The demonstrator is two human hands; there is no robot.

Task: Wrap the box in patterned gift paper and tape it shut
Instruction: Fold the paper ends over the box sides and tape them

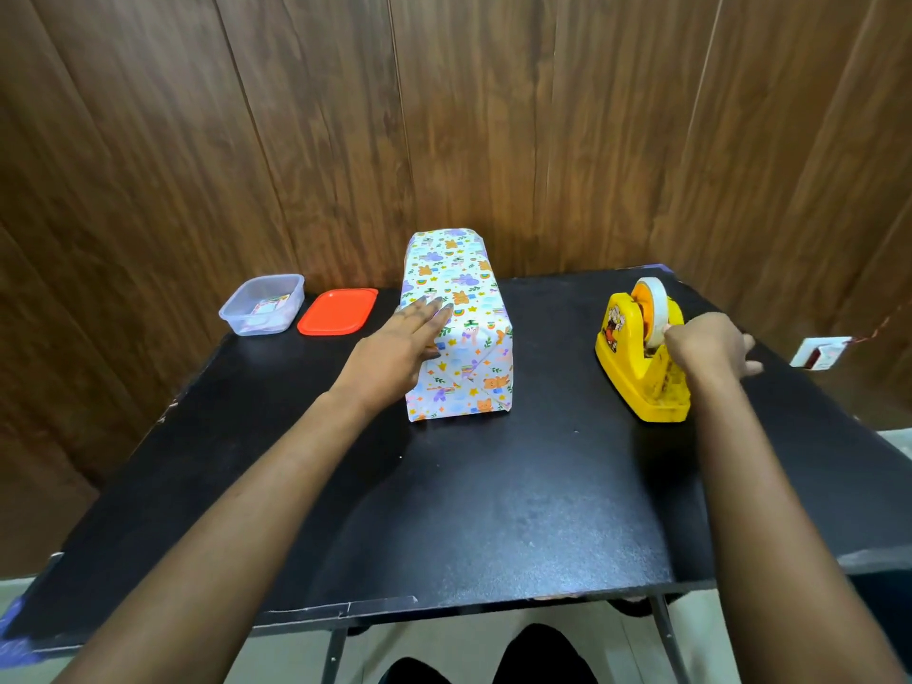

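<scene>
The box, fully covered in white gift paper printed with orange bears, rainbows, stars, leaves and purple shapes, stands at the middle of the black table, its folded end flap facing the person. The left hand lies flat against the box's upper left edge, fingers straight and together, gripping nothing. The right hand is at the yellow tape dispenser on the table's right side, well apart from the box. Its fingertips touch the near edge of the tape roll while its outer fingers spread to the right; whether it pinches tape cannot be told. A cartoon sticker on the dispenser's side shows figures, with any lettering too small to read. At the far left sit a clear plastic container holding printed slips, their print unreadable, and just beside it a red lid.
</scene>
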